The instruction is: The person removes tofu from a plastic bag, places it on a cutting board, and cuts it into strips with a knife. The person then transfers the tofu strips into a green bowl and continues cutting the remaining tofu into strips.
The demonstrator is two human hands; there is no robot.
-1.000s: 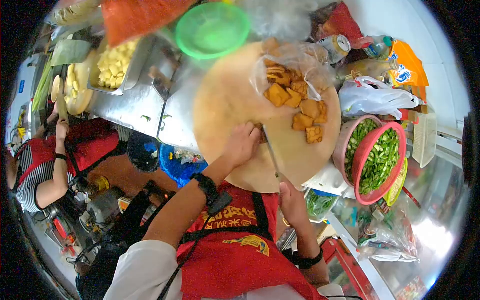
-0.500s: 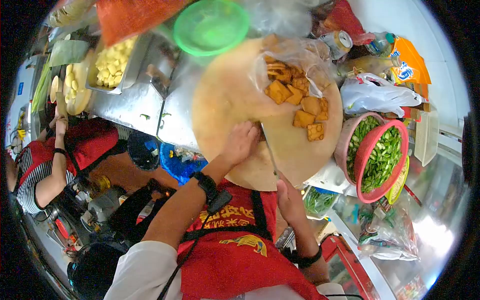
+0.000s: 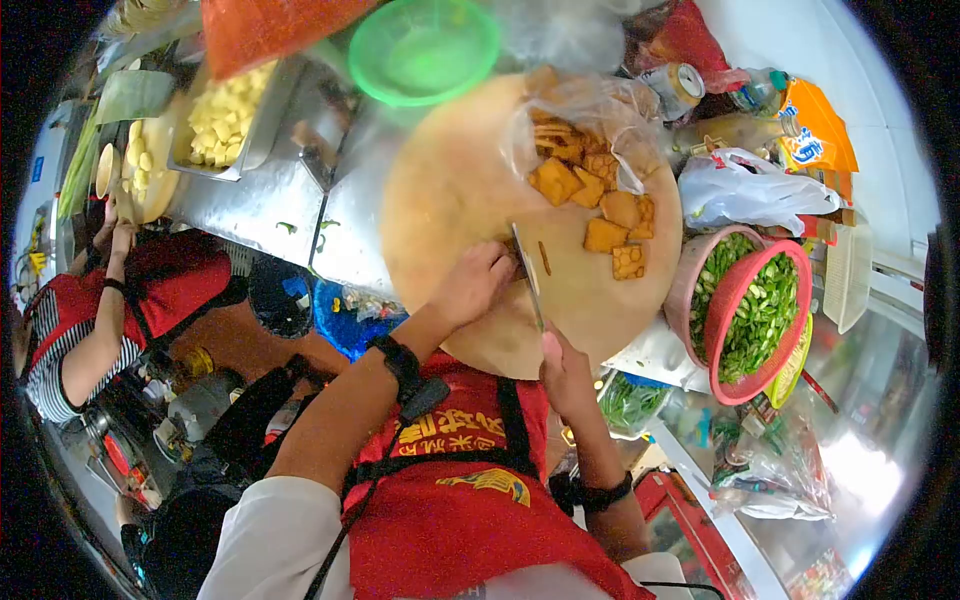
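Observation:
My left hand (image 3: 474, 284) lies on the round wooden chopping board (image 3: 440, 170) with its fingers curled over a small brown piece of tofu (image 3: 519, 262), mostly hidden beneath them. In my right hand (image 3: 566, 376) is the handle of a kitchen knife (image 3: 531, 278). Its blade points away from me, right beside the left fingertips. Just right of the blade rests a thin brown strip (image 3: 544, 257). Farther back on the board, several flat brown tofu squares (image 3: 604, 235) lie loose, and more spill from a clear plastic bag (image 3: 640, 165).
A green bowl (image 3: 470, 50) stands behind the board. Two pink baskets (image 3: 716, 365) of sliced green vegetables overlap at the right, below a white plastic bag (image 3: 750, 190). Potato chunks fill a metal tray (image 3: 262, 130) at the left. A co-worker (image 3: 100, 310) works at far left.
A thin brown strip now lies on the board to the right of the blade. The knife and my right hand have shifted slightly left; my left hand stays nearly in place.

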